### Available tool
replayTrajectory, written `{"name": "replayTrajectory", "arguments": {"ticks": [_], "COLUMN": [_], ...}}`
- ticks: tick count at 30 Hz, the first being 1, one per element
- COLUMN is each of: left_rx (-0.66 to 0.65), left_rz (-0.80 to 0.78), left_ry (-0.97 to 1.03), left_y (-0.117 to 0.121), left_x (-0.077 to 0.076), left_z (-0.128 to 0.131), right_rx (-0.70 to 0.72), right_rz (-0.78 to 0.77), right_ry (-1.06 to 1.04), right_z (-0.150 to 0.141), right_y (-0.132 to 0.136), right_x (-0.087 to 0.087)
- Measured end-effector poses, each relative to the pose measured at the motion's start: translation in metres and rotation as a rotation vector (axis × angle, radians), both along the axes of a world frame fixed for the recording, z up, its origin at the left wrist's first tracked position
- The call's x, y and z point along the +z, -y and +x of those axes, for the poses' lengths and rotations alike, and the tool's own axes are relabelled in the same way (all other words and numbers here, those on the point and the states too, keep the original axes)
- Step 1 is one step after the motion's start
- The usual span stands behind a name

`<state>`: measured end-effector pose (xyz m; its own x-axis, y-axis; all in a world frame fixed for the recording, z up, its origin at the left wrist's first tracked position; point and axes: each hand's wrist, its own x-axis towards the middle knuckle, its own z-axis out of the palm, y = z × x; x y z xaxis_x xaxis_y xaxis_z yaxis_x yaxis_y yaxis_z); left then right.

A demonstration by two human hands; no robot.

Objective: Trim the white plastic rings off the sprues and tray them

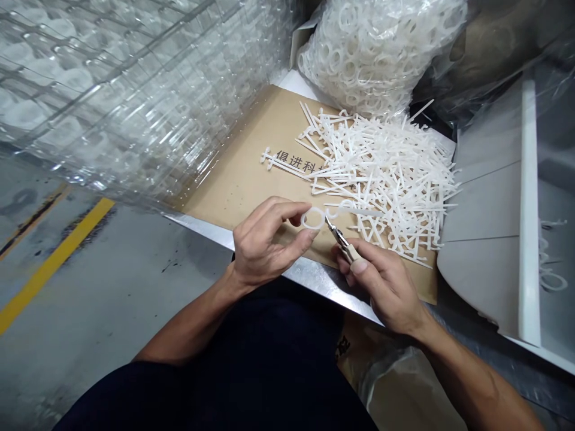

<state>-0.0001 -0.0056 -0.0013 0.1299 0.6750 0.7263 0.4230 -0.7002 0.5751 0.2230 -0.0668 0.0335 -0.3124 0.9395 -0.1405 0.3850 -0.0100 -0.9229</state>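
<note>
Between the thumb and fingers of my left hand (272,239) is a white plastic ring (313,219). A thin white stem (359,211) with a small hooked end extends to the right of the ring. My right hand (381,278) is wrapped round a pair of nippers (340,238) with pale handles. The metal tips of the nippers are at the joint between ring and stem; whether the blades have met is too small to tell. Beyond my hands, a heap of white plastic stems (390,173) lies on brown cardboard (233,173).
Clear plastic trays (135,102) full of white parts are stacked on the left. A clear bag of white rings (372,54) stands at the back. A white-edged bin (529,209) is at right. The table's metal edge (323,281) runs before my body.
</note>
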Motion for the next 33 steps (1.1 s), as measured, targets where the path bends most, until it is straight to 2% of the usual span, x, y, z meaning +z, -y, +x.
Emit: {"name": "replayTrajectory", "arguments": {"ticks": [14,28,33], "left_rx": [0.021,-0.024,-0.032], "left_rz": [0.010,0.045,0.046], "left_ry": [-0.023,-0.018,-0.026], "left_y": [0.0001,0.0007,0.0004], "left_x": [-0.0026,-0.0033,-0.0025], "left_z": [-0.0001,0.0009,0.0006], "right_rx": [-0.002,-0.004,0.016], "right_rz": [-0.009,0.008,0.065], "right_ry": [-0.001,0.005,0.062], "right_z": [0.0008,0.0004,-0.0009], "right_y": [0.0013,0.0004,0.0007], "right_x": [-0.0001,-0.0003,-0.0021]}}
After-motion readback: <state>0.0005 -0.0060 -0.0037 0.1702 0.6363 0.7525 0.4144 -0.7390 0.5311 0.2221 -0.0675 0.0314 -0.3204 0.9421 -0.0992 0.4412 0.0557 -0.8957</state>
